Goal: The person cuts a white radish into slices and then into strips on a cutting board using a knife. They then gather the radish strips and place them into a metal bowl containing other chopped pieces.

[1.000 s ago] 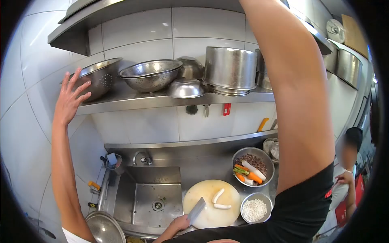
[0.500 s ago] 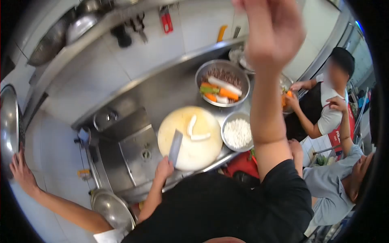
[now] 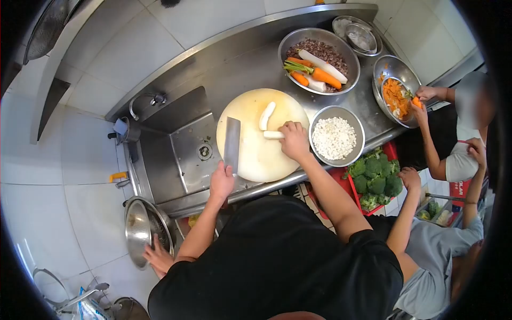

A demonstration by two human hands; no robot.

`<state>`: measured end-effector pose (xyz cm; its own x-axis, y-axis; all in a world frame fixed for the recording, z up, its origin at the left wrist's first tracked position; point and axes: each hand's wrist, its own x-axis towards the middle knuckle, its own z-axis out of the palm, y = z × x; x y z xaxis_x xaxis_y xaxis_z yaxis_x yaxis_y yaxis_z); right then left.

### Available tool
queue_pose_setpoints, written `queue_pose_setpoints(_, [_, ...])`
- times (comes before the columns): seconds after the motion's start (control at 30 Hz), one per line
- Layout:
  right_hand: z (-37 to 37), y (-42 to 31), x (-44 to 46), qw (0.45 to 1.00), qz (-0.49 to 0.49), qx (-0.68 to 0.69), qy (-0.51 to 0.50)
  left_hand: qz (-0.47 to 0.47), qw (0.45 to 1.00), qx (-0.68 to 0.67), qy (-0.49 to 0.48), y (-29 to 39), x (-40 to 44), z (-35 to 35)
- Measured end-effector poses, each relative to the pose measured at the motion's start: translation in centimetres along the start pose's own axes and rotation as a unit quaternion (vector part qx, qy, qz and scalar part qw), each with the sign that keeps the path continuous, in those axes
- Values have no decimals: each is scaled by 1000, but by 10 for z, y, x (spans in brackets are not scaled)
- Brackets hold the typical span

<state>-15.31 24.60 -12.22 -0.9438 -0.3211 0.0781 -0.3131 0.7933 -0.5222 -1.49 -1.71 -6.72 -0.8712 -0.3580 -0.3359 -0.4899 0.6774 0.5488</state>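
Note:
My left hand (image 3: 222, 182) is closed on the handle of a broad cleaver (image 3: 232, 144), whose blade lies over the left part of the round, pale cutting board (image 3: 256, 162). On the board's right side my right hand (image 3: 294, 141) is closed on the right end of a short white vegetable piece (image 3: 272, 135). A second, slightly curved white piece (image 3: 268, 114) rests just above it. Beside my right hand stands a metal bowl of small white cubes (image 3: 334, 138).
A sink (image 3: 192, 154) lies left of the board. Behind are a bowl with carrots (image 3: 326, 78) and a bowl of orange strips (image 3: 396, 98). Two co-workers stand right, near broccoli (image 3: 376, 178). Another person's hand (image 3: 158, 257) touches a metal bowl (image 3: 137, 233) lower left.
My right hand has come down from above onto the white piece. My left hand still grips the cleaver. The other person's hand and a large metal bowl have moved from the upper left to the lower left.

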Motion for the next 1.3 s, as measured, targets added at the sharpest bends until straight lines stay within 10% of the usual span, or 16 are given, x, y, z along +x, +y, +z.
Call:
queue_pose_setpoints(0.23, [5, 22, 10, 998, -39, 36, -23, 30, 996, -39, -74, -24, -4, 16])
queue_pose_setpoints(0.4, [8, 17, 3, 994, -104, 33, 31, -109, 984, 82, 110, -58, 34, -41])
queue_pose_setpoints(0.53, [9, 21, 6, 992, -118, 41, 10, -23, 994, 28, 107, -38, 30, -52])
queue_pose_setpoints(0.77, [2, 11, -12, 962, -269, 51, 4, 21, 995, 81, -50, 6, 0, -8])
queue_pose_setpoints(1.3, [39, -20, -77, 972, -180, 78, 132, 146, 959, 175, -167, 40, -15, 16])
